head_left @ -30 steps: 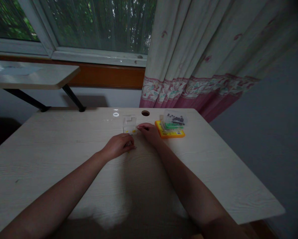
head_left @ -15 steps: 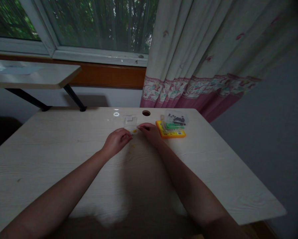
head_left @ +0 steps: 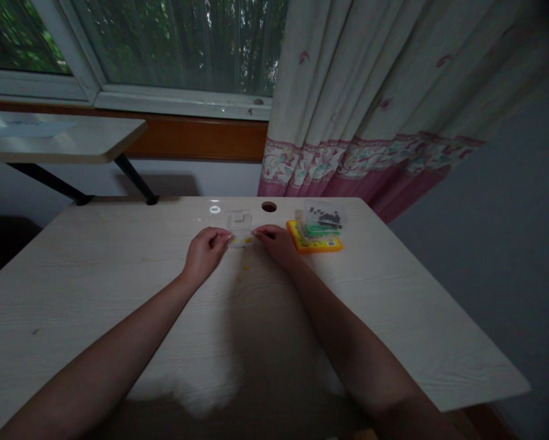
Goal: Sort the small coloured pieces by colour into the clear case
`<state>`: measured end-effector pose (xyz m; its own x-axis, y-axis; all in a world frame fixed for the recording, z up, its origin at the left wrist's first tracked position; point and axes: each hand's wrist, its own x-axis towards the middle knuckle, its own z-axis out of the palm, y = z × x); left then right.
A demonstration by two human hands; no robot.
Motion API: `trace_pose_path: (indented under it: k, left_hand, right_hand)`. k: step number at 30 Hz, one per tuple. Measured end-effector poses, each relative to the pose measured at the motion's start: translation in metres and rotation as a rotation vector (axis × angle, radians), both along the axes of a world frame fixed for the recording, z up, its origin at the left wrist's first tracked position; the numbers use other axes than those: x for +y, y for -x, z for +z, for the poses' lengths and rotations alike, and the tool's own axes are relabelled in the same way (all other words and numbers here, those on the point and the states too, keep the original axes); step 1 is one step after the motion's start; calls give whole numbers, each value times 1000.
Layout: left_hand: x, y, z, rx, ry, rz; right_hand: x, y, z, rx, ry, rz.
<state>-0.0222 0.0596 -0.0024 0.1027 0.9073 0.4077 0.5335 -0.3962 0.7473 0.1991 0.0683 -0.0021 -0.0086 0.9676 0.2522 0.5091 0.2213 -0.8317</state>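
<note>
A small clear plastic box [head_left: 241,244] with its lid [head_left: 240,218] swung back lies on the table between my hands. Yellow bits [head_left: 247,240] show inside it. My left hand [head_left: 205,252] is closed, thumb and fingertips pinching the box's left edge. At the right edge, the fingertips of my right hand [head_left: 277,244] are likewise pinched on the box. Nearer to me, a small yellow piece [head_left: 246,267] lies loose on the tabletop, with a fainter one just before it.
Right of my right hand, an orange-yellow case [head_left: 318,245] lies under green and clear plastic pieces. A clear container [head_left: 324,215] of dark bits rests on top. Behind the box is a round hole [head_left: 269,207] in the table [head_left: 141,305]. A raised shelf [head_left: 63,140] stands back left.
My left hand has shifted left and away from me, from the front of the clear box to its left edge. More of the box now shows. My right hand has stayed put.
</note>
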Motion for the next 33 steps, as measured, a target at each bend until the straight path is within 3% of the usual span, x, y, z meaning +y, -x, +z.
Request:
trace_pose_path:
  k: [15,33]
  left_hand:
    - [7,2,-6,71,-24,-47]
    - [4,2,-3,86,2,-36]
  right_hand:
    - [-1,0,0,0,-8,4]
    - [2,-1,-4,-25,-32,21]
